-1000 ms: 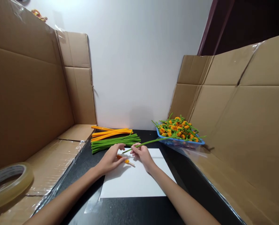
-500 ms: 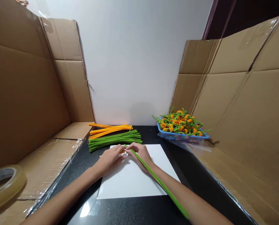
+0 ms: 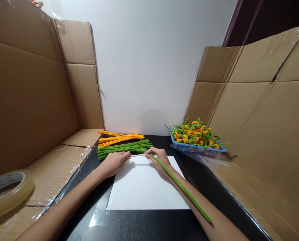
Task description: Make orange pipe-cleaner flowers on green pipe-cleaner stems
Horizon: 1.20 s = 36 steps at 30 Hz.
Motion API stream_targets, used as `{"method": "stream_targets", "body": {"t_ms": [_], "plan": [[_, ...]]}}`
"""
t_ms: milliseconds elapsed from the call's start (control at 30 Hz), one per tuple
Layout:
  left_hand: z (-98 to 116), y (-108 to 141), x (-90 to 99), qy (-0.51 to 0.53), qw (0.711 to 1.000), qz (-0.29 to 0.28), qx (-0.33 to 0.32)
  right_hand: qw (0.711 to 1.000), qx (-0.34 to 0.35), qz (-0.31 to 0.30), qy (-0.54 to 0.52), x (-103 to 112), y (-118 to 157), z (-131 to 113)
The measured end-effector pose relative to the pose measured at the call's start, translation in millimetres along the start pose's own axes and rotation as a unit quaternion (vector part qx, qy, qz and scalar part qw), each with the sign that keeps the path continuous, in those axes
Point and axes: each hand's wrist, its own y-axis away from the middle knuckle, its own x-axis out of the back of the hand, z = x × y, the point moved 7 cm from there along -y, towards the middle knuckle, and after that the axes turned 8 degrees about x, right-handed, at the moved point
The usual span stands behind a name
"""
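My left hand [image 3: 116,162] is closed around one end of a thin pale stick [image 3: 137,155], held level above the far edge of a white sheet [image 3: 146,190]. At the stick's other end, my right hand [image 3: 160,160] pinches a long green pipe cleaner [image 3: 183,189] against it. The pipe cleaner's free length slants back over my right forearm. Just beyond my hands lie a bundle of green pipe cleaners [image 3: 124,148] and some orange pipe cleaners [image 3: 121,138].
A blue basket [image 3: 199,149] at the back right holds many orange pipe-cleaner flowers [image 3: 196,133] with green stems. On the left, a roll of clear tape [image 3: 26,187] rests on cardboard. Cardboard walls [image 3: 262,110] flank the black tabletop [image 3: 144,226].
My hands have moved apart, and the pale stick between them now shows. The orange piece seen by my left fingers is out of sight. The view has shifted slightly.
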Motion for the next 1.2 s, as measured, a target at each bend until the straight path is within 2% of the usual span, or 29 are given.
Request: {"method": "stream_targets", "body": {"t_ms": [67, 167, 400, 500, 567, 667, 733, 767, 833, 900, 1000, 1067, 1200], "plan": [[-6.3, -0.8, 0.6, 0.004, 1.000, 0.002, 0.006, 1.000, -0.006, 0.017, 0.000, 8.9, -1.2, 8.0], [-9.6, -1.4, -1.2, 0.001, 1.000, -0.007, 0.009, 1.000, -0.018, 0.009, -0.010, 14.5, -1.8, 15.6], [-1.7, -2.5, 7.2, -0.013, 1.000, -0.003, 0.005, 1.000, -0.020, -0.020, -0.002, 11.0, -6.9, 1.2], [-12.2, -2.7, 7.5, -0.024, 1.000, -0.004, 0.015, 1.000, -0.030, -0.005, 0.000, 17.4, -8.7, 6.6], [-32.7, -2.2, 10.2, -0.026, 0.998, 0.010, 0.048, 0.998, -0.042, 0.039, 0.003, 39.1, -6.6, 20.6], [-72.8, 1.4, 20.1, -0.009, 0.988, 0.052, 0.144, 0.982, -0.076, 0.164, 0.055, 95.9, 6.5, 50.4], [-82.1, 4.0, 26.9, 0.019, 0.984, 0.080, 0.160, 0.957, -0.102, 0.248, 0.114, 131.5, 20.5, 65.6], [-77.6, 4.5, 28.6, 0.031, 0.986, 0.085, 0.142, 0.942, -0.114, 0.276, 0.153, 143.5, 26.8, 69.4], [-54.4, 4.8, 28.0, 0.046, 0.993, 0.072, 0.076, 0.939, -0.103, 0.247, 0.216, 147.0, 29.5, 68.8], [-24.9, 6.6, 24.7, 0.051, 0.997, 0.047, 0.020, 0.947, -0.076, 0.193, 0.246, 136.5, 26.2, 62.2], [7.9, 10.7, 20.5, 0.049, 0.998, 0.016, -0.020, 0.954, -0.045, 0.148, 0.258, 119.8, 19.9, 51.7], [17.8, 12.6, 18.9, 0.052, 0.998, 0.004, -0.035, 0.954, -0.029, 0.123, 0.272, 112.0, 16.6, 47.8], [18.1, 13.3, 15.9, 0.055, 0.997, -0.001, -0.049, 0.941, -0.019, 0.034, 0.337, 97.4, 13.7, 45.3]]}}
